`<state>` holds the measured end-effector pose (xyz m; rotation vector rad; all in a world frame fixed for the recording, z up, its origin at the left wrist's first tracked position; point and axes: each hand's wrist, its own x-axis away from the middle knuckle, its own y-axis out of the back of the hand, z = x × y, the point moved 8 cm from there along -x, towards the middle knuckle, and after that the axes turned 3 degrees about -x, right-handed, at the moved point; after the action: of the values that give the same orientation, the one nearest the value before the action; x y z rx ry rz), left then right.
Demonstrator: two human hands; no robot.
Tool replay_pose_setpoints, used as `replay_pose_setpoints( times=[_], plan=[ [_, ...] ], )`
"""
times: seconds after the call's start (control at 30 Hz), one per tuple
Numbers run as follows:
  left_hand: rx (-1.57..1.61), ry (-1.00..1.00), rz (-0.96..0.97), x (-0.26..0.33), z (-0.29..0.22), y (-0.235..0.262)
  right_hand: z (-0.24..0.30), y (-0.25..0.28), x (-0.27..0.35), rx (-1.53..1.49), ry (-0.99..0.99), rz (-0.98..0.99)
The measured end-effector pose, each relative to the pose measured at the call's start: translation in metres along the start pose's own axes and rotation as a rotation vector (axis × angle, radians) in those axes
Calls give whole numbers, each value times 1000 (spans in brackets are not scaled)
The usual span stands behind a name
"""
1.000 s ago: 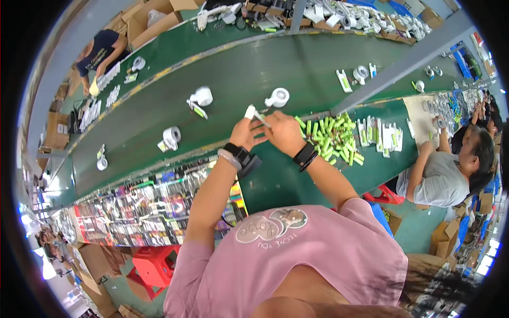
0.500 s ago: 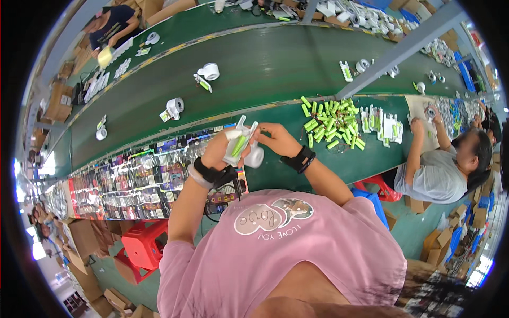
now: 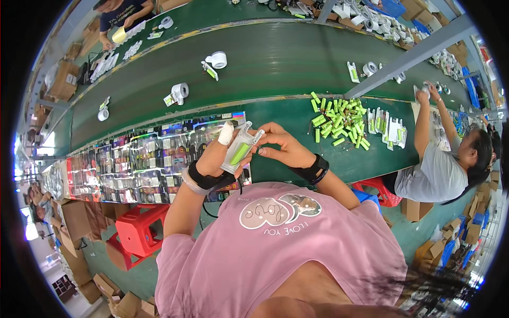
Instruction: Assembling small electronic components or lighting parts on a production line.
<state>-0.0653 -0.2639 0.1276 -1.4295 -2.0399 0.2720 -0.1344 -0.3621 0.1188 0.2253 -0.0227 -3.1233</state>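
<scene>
A white plastic housing (image 3: 231, 164) with a forked end sits in my left hand (image 3: 212, 158), whose fingers wrap round its lower part. A bright green cylindrical battery (image 3: 240, 153) lies in the housing. White wrapping (image 3: 226, 133) covers a finger of that hand. My right hand (image 3: 289, 150) meets the forked end with thumb and fingers bent around a prong; any small part between the fingertips is hidden. Both wrists wear black bands. Right of my hands, a heap of green batteries (image 3: 339, 122) with thin leads lies on the green table (image 3: 286, 117).
White housings (image 3: 395, 131) lie beside the heap. Beyond, a green conveyor belt (image 3: 275, 58) carries white round parts (image 3: 180, 92) with batteries attached. Printed sheets (image 3: 143, 164) cover the table's left. A slanted grey post (image 3: 408, 50) crosses the right. Co-workers sit right (image 3: 432, 172) and far left (image 3: 124, 13).
The housing has turned to show its battery side more fully, and the round white part below it has gone from sight. The co-worker at right now reaches farther toward the belt. My view has shifted slightly.
</scene>
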Motion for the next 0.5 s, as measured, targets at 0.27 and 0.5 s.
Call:
replay_pose_setpoints(
  times=[0.27,0.5],
  plan=[
    [40,-7,24,3,5,4,31,6,8,477,121,-203],
    [-12,-164,-126,-2,2,-1,82,21,24,679,365,-667]
  ],
)
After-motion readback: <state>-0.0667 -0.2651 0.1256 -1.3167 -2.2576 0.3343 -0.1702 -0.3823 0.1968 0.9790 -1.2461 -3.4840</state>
